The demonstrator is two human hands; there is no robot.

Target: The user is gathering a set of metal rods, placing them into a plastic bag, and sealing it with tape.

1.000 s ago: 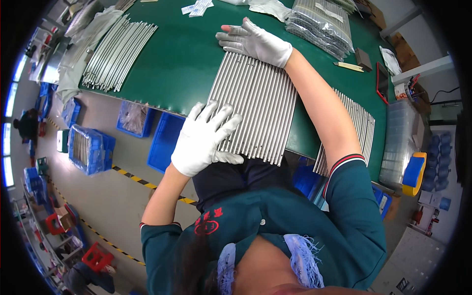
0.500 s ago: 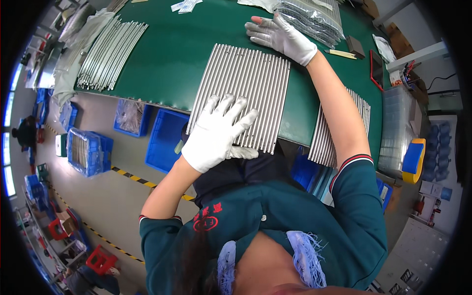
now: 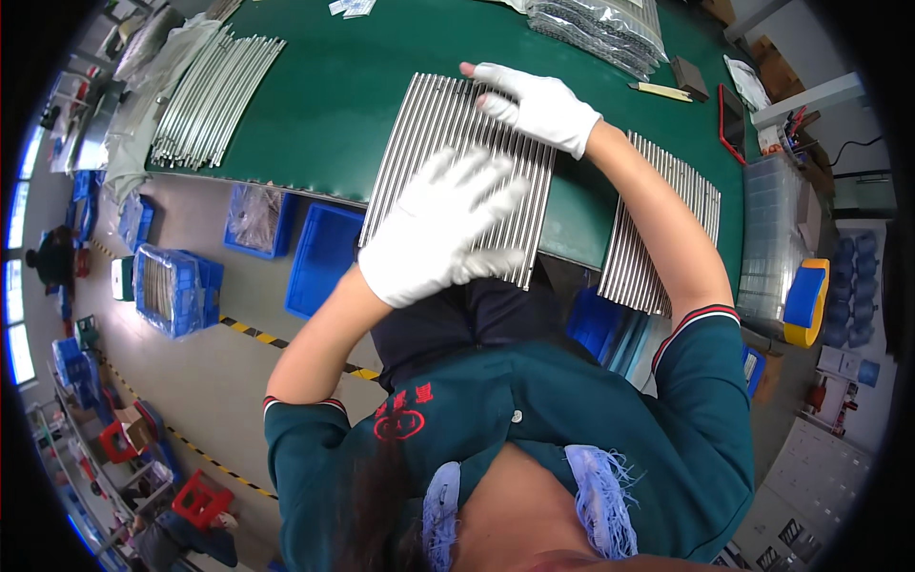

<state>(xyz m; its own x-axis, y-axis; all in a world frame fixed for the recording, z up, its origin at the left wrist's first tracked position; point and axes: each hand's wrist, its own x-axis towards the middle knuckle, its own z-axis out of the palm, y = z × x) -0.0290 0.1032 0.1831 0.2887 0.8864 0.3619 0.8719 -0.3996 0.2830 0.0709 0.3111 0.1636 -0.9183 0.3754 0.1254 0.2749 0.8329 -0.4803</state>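
A row of silver metal rods lies side by side in front of me, its near ends jutting past the table edge. Over its near left part is my left hand in a white glove, fingers spread and slightly smeared by motion; whether it touches the rods I cannot tell. My right hand, gloved with thumb and forefinger tips bare, reaches over the far right corner of the row, fingers apart. A second row of rods lies to the right, partly under my right forearm.
More loose rods lie at the left of the green table. At the back are bagged rods, a yellow cutter and a dark block. Blue bins stand on the floor below the table's edge.
My right hand has come down and left, from beyond the row to over its far end. My left hand has shifted slightly up and right. The row has moved slightly away and left.
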